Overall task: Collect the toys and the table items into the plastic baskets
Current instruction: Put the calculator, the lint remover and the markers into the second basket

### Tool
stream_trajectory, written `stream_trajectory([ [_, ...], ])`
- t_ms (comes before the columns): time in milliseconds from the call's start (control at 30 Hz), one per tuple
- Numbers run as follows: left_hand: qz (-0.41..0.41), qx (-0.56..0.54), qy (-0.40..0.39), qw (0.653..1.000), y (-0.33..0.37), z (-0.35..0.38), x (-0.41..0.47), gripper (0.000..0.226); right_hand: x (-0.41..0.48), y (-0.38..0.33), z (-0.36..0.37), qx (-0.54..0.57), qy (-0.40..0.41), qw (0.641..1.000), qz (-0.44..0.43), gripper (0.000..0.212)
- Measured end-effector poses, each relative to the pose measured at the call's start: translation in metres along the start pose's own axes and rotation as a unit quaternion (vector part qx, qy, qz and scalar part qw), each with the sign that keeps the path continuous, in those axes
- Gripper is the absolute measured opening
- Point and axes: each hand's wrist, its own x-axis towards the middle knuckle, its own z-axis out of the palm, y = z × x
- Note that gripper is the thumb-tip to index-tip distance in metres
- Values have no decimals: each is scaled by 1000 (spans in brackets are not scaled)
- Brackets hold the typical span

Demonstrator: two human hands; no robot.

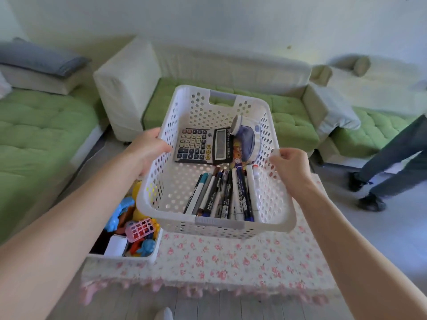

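Observation:
I hold a white perforated plastic basket (161,199) lifted above the table. My left hand (147,151) grips its left rim and my right hand (288,167) grips its right rim. Inside lie a calculator (203,145), a blue and white device (246,135) and several pens and markers (221,195). A second white basket (124,257) rests on the table at the lower left, partly hidden under the first. It holds colourful toys (138,229), among them a blue figure and a small pink toy basket.
The table (231,262) has a floral cloth with a pink fringe. A green and white sofa (288,121) runs behind and to the left. Another person's legs (388,162) stand on the floor at the right. A white object (164,314) shows at the bottom edge.

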Motion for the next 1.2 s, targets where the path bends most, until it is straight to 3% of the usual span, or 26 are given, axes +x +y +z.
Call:
stream_trajectory([
  [333,-13,60,60,996,-52,-22,6,32,-25,5,38,-22,-12,1000,9,19],
  [533,-36,25,-20,999,-87,-27,32,29,-28,32,80,-45,1,999,28,20],
  [633,-55,12,-81,995,-108,-27,48,18,-30,57,96,-57,11,997,45,23],
  [867,-103,10,-163,981,-167,16,78,34,-35,136,113,-93,13,990,103,24],
  [967,-110,43,-156,981,-204,42,93,38,-35,174,126,-106,-1,988,114,25],
  [1100,-92,64,-148,983,-250,80,114,26,-27,231,152,-99,-3,988,120,25],
  [1200,-86,70,-126,986,-276,102,122,33,-22,271,176,-91,2,987,131,23],
])
